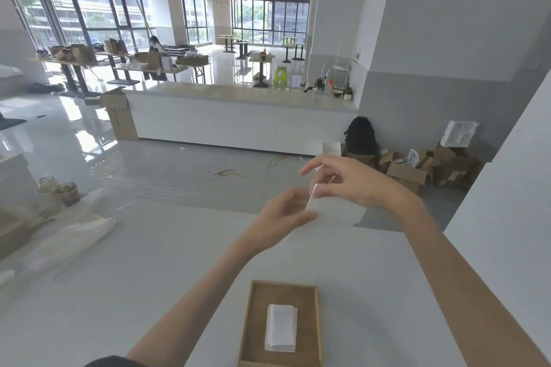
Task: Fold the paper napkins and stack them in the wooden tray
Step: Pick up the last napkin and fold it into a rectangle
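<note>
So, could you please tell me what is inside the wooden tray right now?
Inside the wooden tray lies a small stack of folded white napkins, near its middle. How many it holds, and whether anything lies beneath them, cannot be seen.

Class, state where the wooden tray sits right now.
In the head view, the shallow rectangular wooden tray sits low and centre on the white table, between the person's forearms, with folded white paper napkins inside.

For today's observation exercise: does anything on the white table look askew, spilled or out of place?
Little stands out. The folded napkins lie flat inside the wooden tray, slightly off-centre. Both hands, left hand and right hand, hold another napkin above the table. Nothing is spilled.
</note>
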Demonstrator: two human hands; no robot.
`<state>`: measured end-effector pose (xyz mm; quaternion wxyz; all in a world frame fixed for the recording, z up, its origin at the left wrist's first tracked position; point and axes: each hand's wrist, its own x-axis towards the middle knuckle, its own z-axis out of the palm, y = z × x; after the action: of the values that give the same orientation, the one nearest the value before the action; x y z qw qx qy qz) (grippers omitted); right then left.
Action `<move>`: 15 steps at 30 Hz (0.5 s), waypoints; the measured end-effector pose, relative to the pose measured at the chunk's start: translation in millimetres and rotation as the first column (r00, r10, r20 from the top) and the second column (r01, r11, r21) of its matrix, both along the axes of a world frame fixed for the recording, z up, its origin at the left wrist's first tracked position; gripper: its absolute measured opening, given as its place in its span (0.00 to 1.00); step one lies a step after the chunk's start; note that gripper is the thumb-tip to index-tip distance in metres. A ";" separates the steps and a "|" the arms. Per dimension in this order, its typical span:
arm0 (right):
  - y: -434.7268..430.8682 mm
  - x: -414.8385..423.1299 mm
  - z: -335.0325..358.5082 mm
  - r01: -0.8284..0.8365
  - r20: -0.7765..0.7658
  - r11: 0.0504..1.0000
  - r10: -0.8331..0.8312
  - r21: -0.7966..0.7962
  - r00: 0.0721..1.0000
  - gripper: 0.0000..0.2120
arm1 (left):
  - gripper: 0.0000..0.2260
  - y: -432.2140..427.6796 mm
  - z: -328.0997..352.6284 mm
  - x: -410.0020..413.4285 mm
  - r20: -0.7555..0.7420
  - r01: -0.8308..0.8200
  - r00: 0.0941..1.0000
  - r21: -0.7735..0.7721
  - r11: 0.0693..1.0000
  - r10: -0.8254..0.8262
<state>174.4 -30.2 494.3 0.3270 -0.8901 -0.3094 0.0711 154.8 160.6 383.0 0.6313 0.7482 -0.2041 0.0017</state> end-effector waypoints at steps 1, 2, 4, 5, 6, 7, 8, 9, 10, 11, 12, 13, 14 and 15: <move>2.2 2.1 3.2 -0.009 0.004 0.999 0.009 -0.035 1.000 0.14 | 0.08 -3.6 2.4 -1.7 -0.029 0.038 0.999 -0.044 0.998 -0.039; 2.2 4.0 4.9 -0.004 0.014 0.999 0.004 -0.035 1.000 0.14 | 0.04 -6.7 3.8 -3.4 -0.041 0.038 0.998 -0.063 0.997 -0.041; -3.6 7.1 2.8 0.056 0.063 0.995 -0.062 0.084 0.996 0.13 | 0.03 -10.9 5.7 -7.7 -0.068 -0.011 0.998 -0.110 0.994 0.004; -7.9 7.8 -2.0 0.112 0.079 0.971 -0.132 0.213 0.988 0.12 | 0.04 -11.0 6.0 -8.7 -0.091 -0.045 0.995 -0.148 0.988 0.031; -13.0 7.2 -10.7 0.181 0.065 0.917 -0.217 0.355 0.974 0.12 | 0.04 -10.7 7.2 -9.5 -0.110 -0.074 0.992 -0.181 0.981 0.055; -16.7 6.0 -21.4 0.260 0.003 0.843 -0.296 0.471 0.955 0.14 | 0.04 -9.5 9.1 -9.4 -0.124 -0.100 0.989 -0.207 0.973 0.076; -19.5 3.7 -35.3 0.343 -0.107 0.770 -0.341 0.538 0.934 0.19 | 0.05 -8.5 11.2 -10.2 -0.138 -0.121 0.986 -0.222 0.967 0.092; -21.8 1.7 -51.0 0.414 -0.241 0.715 -0.337 0.563 0.910 0.23 | 0.05 -7.2 12.8 -10.1 -0.146 -0.139 0.983 -0.227 0.964 0.107; -23.6 0.5 -68.3 0.471 -0.374 0.682 -0.300 0.560 0.878 0.26 | 0.06 -6.0 14.1 -9.8 -0.148 -0.153 0.982 -0.225 0.962 0.121; -24.5 -1.5 -83.4 0.502 -0.478 0.666 -0.241 0.552 0.845 0.25 | 0.06 -5.0 14.2 -8.7 -0.149 -0.166 0.980 -0.226 0.960 0.135; -24.2 -4.1 -94.9 0.514 -0.540 0.657 -0.189 0.551 0.820 0.23 | 0.06 -3.5 14.0 -7.6 -0.153 -0.177 0.978 -0.226 0.958 0.145; -22.8 -6.6 -102.6 0.523 -0.572 0.644 -0.157 0.558 0.805 0.19 | 0.05 -2.1 13.5 -6.8 -0.161 -0.186 0.975 -0.226 0.956 0.151; -20.8 -8.0 -107.1 0.533 -0.586 0.621 -0.143 0.575 0.798 0.16 | 0.05 -0.7 13.3 -6.7 -0.169 -0.193 0.973 -0.220 0.956 0.157; -19.4 -8.2 -110.0 0.540 -0.586 0.592 -0.136 0.598 0.799 0.13 | 0.05 0.6 12.5 -6.3 -0.176 -0.197 0.971 -0.209 0.958 0.162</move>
<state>166.2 -49.6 384.4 0.7327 -0.6733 -0.0371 0.0918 148.5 161.2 395.6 0.7231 0.6853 -0.0833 0.0232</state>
